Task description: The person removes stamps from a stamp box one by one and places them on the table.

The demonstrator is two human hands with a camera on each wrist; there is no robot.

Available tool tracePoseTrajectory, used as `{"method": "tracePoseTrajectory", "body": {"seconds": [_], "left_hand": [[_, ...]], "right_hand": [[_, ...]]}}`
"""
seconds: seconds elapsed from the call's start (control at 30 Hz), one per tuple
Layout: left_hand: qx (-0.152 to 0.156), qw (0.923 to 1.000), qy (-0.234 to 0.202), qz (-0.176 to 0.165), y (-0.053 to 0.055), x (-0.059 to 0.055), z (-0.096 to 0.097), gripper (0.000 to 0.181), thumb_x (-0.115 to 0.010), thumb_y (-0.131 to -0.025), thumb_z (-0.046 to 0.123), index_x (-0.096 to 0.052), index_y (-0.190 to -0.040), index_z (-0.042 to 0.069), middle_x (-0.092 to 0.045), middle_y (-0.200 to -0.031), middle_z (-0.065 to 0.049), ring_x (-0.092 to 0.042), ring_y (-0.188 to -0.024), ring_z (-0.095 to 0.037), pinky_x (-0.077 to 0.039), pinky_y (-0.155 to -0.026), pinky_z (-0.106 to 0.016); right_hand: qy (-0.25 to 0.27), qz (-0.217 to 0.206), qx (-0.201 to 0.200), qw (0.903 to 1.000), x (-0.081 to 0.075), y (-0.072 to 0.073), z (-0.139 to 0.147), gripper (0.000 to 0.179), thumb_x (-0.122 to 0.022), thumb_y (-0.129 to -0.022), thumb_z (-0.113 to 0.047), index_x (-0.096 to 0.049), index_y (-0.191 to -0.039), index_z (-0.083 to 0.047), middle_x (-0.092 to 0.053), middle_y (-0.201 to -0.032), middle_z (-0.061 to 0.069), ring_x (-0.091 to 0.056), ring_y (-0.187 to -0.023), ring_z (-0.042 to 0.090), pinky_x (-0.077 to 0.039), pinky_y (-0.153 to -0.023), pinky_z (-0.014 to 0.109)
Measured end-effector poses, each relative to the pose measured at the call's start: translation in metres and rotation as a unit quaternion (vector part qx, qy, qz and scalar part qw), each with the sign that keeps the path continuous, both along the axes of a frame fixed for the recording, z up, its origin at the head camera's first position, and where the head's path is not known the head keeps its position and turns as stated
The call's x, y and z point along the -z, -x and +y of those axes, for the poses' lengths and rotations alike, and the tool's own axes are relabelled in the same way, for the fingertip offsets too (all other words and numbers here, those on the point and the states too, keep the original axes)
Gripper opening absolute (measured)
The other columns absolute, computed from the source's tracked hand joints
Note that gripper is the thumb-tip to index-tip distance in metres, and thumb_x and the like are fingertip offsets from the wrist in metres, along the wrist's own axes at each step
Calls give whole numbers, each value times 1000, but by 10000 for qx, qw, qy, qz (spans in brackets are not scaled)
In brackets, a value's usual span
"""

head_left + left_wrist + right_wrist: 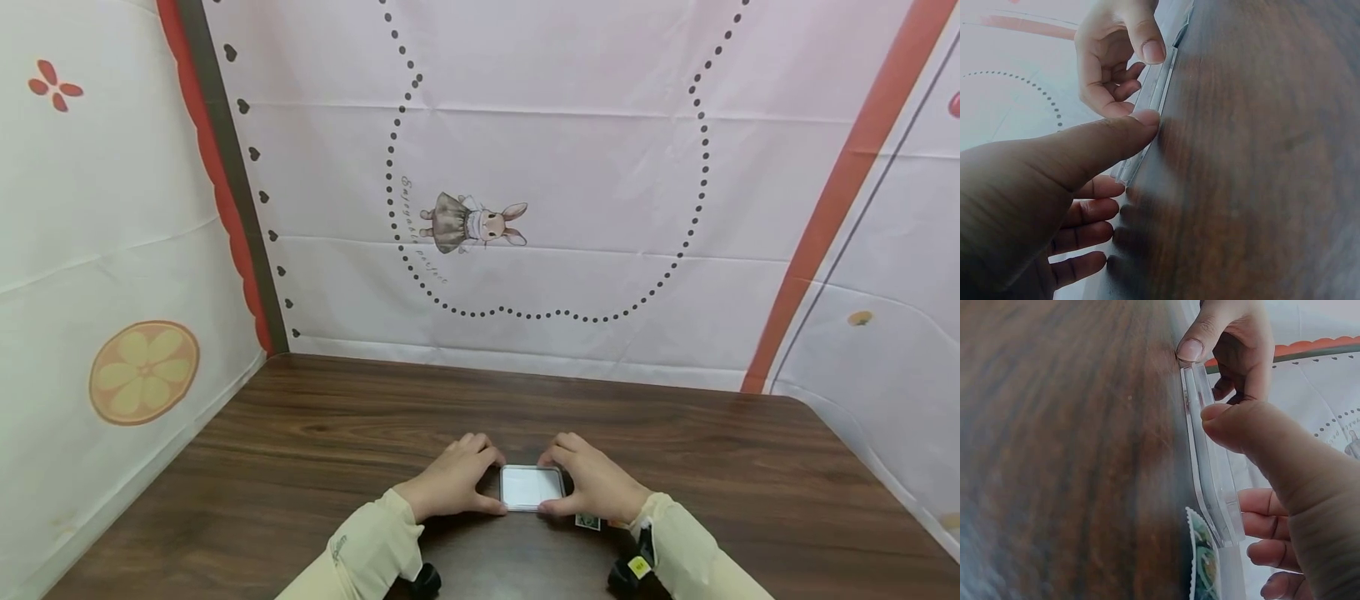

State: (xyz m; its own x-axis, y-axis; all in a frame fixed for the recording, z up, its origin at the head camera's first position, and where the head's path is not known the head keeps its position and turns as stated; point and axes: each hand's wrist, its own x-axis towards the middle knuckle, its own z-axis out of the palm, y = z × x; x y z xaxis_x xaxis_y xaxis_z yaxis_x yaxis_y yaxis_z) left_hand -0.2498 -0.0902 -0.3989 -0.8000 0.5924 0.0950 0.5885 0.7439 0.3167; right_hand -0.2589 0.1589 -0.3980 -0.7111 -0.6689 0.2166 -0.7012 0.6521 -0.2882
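Observation:
A flat, clear plastic case (530, 486) with rounded corners lies on the table between both hands, and its inside looks white in the head view. At its left end, my left hand (459, 479) grips it, the thumb on the near edge and the fingers toward the far side. My right hand (594, 481) holds the right end in the same way. In the right wrist view, the case's layered clear edge (1211, 469) shows under the right thumb. A postage stamp (588, 522) with a scalloped white border and dark green picture lies beside the right hand, close to the case.
The dark wood-grain table (360, 417) spreads around the hands. A printed cloth (600, 183) hangs behind it and on both sides. Black devices sit at the wrists, one (426, 581) under the left sleeve. A small orange patch (618, 524) shows near the right wrist.

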Motion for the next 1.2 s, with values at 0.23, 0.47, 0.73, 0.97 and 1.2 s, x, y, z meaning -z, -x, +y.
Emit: {"method": "tracePoseTrajectory", "body": {"seconds": [0.23, 0.47, 0.73, 0.97, 1.2], "left_hand": [[12, 10000, -13, 40, -2, 0, -1, 53, -74, -79, 50, -61, -118, 16, -50, -107, 5, -45, -98, -11, -41, -88, -33], [9, 9999, -20, 123, -2, 2, -1, 52, -74, -79, 49, -61, -117, 16, -51, -107, 5, -45, -98, -11, -41, -87, -33], [1, 9999, 12, 116, -1, 1, -1, 51, -74, -80, 50, -61, -117, 17, -51, -107, 5, -45, -98, -11, -41, -87, -33], [15, 9999, 52, 135, -1, 1, 0, 51, -74, -80, 49, -61, -117, 17, -51, -107, 5, -46, -99, -11, -41, -88, -33], [10, 9999, 53, 101, 0, 0, 0, 51, -74, -80, 49, -61, -118, 17, -51, -107, 5, -45, -99, -11, -41, -88, -33]], "right_hand": [[-72, -48, 56, 9999, 1, 0, -1, 44, -74, -79, -50, -64, -105, -17, -53, -102, -6, -47, -91, 7, -46, -74, 25], [-98, -26, 36, 9999, -1, -1, -1, 45, -74, -78, -51, -64, -106, -16, -53, -102, -6, -48, -90, 7, -46, -74, 25], [-87, -10, 20, 10000, -1, 0, 0, 46, -74, -79, -52, -64, -106, -16, -53, -102, -6, -48, -91, 7, -47, -75, 26], [-35, -43, 25, 10000, -1, -1, 1, 48, -73, -79, -54, -64, -107, -16, -53, -102, -6, -49, -91, 7, -47, -76, 27], [-47, -126, 72, 9999, -1, -1, 1, 50, -72, -78, -57, -64, -108, -17, -53, -102, -6, -49, -91, 7, -47, -77, 27]]}}
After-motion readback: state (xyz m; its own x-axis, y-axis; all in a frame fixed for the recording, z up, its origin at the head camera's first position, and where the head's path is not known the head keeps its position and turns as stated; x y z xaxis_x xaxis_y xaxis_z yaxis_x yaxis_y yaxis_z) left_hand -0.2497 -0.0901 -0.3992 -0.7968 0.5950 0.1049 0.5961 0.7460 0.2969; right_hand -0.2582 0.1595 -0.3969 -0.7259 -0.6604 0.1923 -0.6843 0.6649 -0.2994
